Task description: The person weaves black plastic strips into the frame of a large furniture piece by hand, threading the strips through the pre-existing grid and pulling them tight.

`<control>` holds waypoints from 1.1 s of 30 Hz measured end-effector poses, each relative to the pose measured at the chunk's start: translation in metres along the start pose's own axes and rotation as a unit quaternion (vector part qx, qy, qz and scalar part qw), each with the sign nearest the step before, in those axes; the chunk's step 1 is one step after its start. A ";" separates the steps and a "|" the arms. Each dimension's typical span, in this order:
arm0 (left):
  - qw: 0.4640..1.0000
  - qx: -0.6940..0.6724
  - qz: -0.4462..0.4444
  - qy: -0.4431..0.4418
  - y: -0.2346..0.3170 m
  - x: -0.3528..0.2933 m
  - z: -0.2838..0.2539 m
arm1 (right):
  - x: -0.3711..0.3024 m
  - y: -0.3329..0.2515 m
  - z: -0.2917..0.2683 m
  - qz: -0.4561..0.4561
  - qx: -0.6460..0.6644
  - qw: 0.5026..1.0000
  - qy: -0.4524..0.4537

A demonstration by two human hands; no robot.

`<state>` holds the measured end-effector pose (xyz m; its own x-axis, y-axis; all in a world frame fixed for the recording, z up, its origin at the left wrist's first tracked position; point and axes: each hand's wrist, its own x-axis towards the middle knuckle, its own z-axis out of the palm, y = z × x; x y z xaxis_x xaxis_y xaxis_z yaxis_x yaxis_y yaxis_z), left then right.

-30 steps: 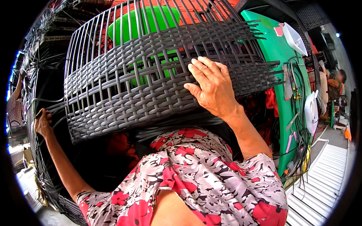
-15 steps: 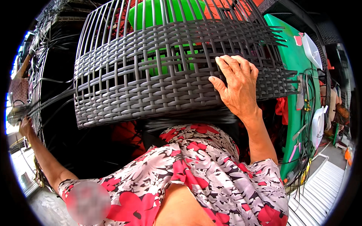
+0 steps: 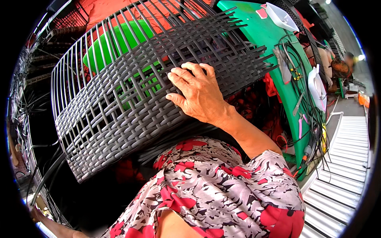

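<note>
A dark grey woven panel (image 3: 119, 135) of flat plastic strands slants across the view in front of my body. Bare upright rods stand above its weave, and loose strand ends jut out at its right. My right hand (image 3: 198, 93) rests on the weave near the middle, fingers bent and slightly apart, thumb spread toward the lower band. At the lower left rim my left hand (image 3: 36, 214) is far from the panel and partly lost in shadow. Dark strands (image 3: 49, 170) run from the panel's left edge down to this hand, which seems closed around them.
Right of the panel is a green board (image 3: 258, 31) with white plastic containers (image 3: 316, 89) and hanging black strands (image 3: 307, 59). A bright green surface (image 3: 119, 43) and red cloth (image 3: 99, 10) show behind the rods. White slatted flooring (image 3: 337, 158) lies at the right.
The view has turned, so the panel now slants and sits further left. My left hand has gone lower, toward the bottom left rim. My right hand remains on the weave.
</note>
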<state>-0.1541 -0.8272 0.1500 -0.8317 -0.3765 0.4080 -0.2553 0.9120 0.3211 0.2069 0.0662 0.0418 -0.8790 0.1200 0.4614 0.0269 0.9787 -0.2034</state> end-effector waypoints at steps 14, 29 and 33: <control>0.896 0.022 0.361 -0.259 0.196 -0.172 0.085 | 0.001 -0.005 -0.001 -0.014 0.024 1.000 0.013; 0.669 -0.671 -0.159 -0.277 0.344 -0.080 0.045 | 0.005 0.223 -0.067 0.106 -0.010 0.992 -0.072; 0.777 -0.587 0.000 -0.227 0.361 -0.072 0.090 | 0.010 0.235 -0.053 0.135 0.104 0.980 -0.106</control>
<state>-0.2307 -0.4562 0.1602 -0.9881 -0.0364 0.1496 0.1483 0.0354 0.9883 0.2292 0.3066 0.0444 -0.9327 0.3113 0.1823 0.1940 0.8587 -0.4743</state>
